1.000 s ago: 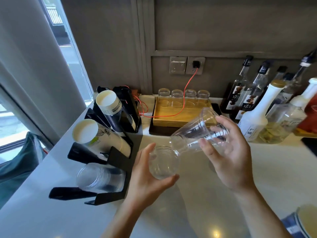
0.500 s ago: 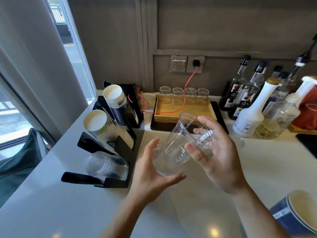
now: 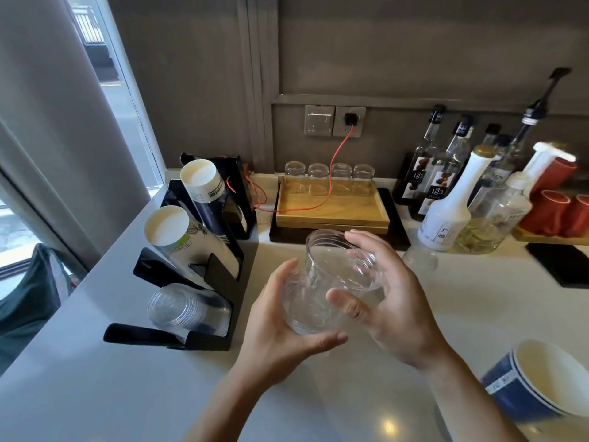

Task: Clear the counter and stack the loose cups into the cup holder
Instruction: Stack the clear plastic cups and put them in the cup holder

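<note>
Above counter [image 3: 95, 393], L hand [image 3: 280, 333] cupped a clear cup [image 3: 306, 307]; R hand [image 3: 385, 304] gripped another cup [image 3: 338, 260] nested in it, w/ cup holder [image 3: 204, 279] just left.

Clear, ribbed plastic cups [image 3: 331, 282] sit over a pale off-white counter [image 3: 462, 301]. At nine o'clock stands a black cup holder [image 3: 220, 279]; at twelve, a honey-yellow wooden tray [image 3: 331, 208] crossed by an orange-red cable [image 3: 334, 154]; at four, blue-and-white paper cups [image 3: 522, 390]; at two, red cups [image 3: 554, 212].
</note>
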